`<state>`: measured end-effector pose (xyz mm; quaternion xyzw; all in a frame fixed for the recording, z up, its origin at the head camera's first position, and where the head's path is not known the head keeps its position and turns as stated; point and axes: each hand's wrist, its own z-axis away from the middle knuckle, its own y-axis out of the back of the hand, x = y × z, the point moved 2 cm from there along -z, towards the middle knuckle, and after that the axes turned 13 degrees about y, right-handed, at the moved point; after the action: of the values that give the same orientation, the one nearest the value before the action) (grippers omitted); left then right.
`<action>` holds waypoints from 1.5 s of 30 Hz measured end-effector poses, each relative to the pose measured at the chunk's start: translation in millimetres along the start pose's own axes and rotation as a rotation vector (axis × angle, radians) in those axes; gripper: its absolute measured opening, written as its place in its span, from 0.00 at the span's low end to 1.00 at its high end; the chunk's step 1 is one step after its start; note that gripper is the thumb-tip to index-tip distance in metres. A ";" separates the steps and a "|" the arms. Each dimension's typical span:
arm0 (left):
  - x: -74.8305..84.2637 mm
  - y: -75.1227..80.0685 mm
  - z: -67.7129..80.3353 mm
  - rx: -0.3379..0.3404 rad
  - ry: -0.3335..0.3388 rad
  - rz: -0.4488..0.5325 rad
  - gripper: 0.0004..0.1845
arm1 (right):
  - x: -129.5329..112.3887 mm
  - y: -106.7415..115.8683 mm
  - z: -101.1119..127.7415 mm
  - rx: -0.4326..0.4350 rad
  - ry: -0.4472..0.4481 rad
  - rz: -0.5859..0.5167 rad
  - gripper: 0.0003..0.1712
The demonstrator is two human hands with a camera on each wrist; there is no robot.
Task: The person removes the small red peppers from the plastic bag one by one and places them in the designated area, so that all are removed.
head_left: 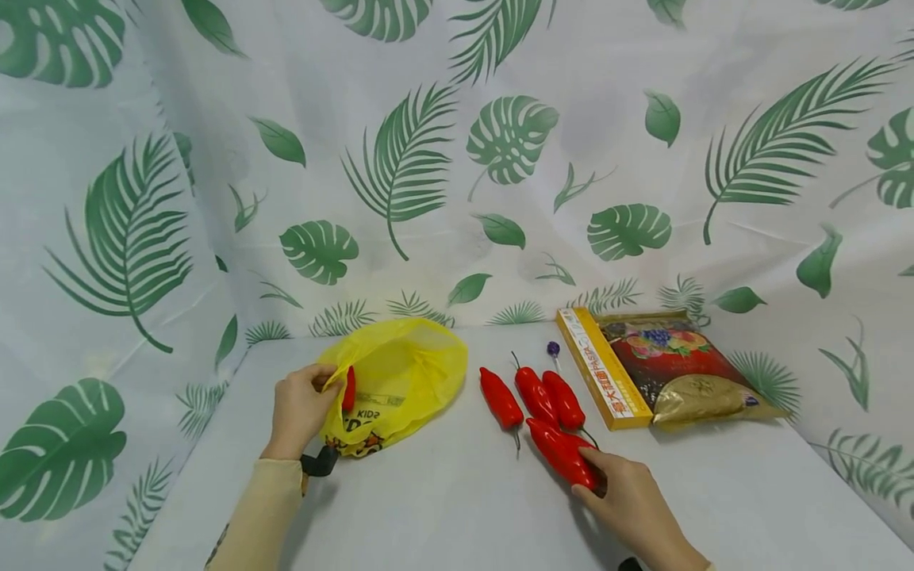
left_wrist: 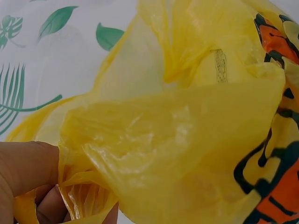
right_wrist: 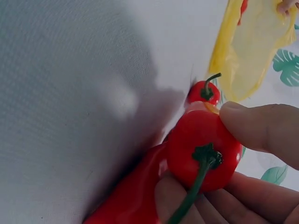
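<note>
My left hand [head_left: 298, 408] pinches the rim of a yellow plastic bag [head_left: 432, 357], whose mouth gapes toward the right. Inside it, just past my fingers, part of a red pepper [head_left: 349, 388] shows. In the left wrist view the thin film of the bag [left_wrist: 154, 135] is bunched between thumb and fingers. On the right, my right hand [head_left: 635, 496] grips a red pepper [head_left: 557, 452] near its stem end, with its green stem [right_wrist: 200, 179] toward the right wrist camera. Just beyond it lie three more peppers: one at left [head_left: 502, 399], one in the middle [head_left: 534, 390], another at right [head_left: 564, 399].
A purple-headed lollipop [head_left: 553, 349] lies behind the peppers. To their right is a long yellow and white pasta box [head_left: 607, 373], against which lies a gold and red packet [head_left: 689, 357]. A leaf-patterned sheet [head_left: 443, 262] rises behind the white table [head_left: 428, 507].
</note>
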<state>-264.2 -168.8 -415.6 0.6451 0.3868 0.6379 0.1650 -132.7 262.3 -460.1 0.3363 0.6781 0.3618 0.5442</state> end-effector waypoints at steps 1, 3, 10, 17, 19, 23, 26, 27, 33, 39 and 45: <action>-0.3 0.1 0.0 0.000 0.000 0.002 0.15 | -0.2 -0.7 -0.8 -0.009 -0.007 0.005 0.34; -0.5 0.1 0.3 0.002 0.000 0.004 0.15 | -0.8 -2.1 -1.6 -0.022 -0.014 0.019 0.34; -0.4 0.9 -0.1 -0.006 -0.013 0.018 0.15 | -2.8 -4.5 -5.0 -0.043 -0.042 0.056 0.36; 2.1 4.5 0.1 -0.027 -0.005 0.038 0.15 | -13.0 -1.1 -11.0 -0.002 -0.002 0.081 0.35; 1.6 5.9 1.1 -0.036 -0.005 0.054 0.15 | -19.5 -0.4 -15.8 0.023 0.030 0.072 0.35; 1.8 5.9 2.3 -0.059 -0.010 0.078 0.15 | -39.1 -1.8 -28.8 0.039 0.101 -0.022 0.31; 3.0 4.4 2.0 -0.082 -0.015 0.083 0.15 | -60.7 -9.4 -44.4 0.029 0.146 -0.148 0.28; 3.2 4.0 1.5 -0.086 -0.018 0.081 0.15 | -68.8 -13.7 -51.6 0.031 0.167 -0.185 0.28; 5.1 2.4 1.6 -0.099 -0.017 0.091 0.15 | -114.5 -47.2 -109.1 0.015 0.308 -0.341 0.26; 10.2 -6.2 5.4 -0.128 -0.038 0.109 0.13 | -153.3 -82.8 -159.7 -0.145 0.372 -0.415 0.29; 16.3 -10.8 12.4 -0.144 -0.101 0.148 0.11 | -181.9 -119.8 -190.2 -0.215 0.414 -0.359 0.19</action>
<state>-257.4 -146.7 -413.5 0.6899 0.2823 0.6411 0.1826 -293.7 22.6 -445.0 0.0702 0.7813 0.3903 0.4821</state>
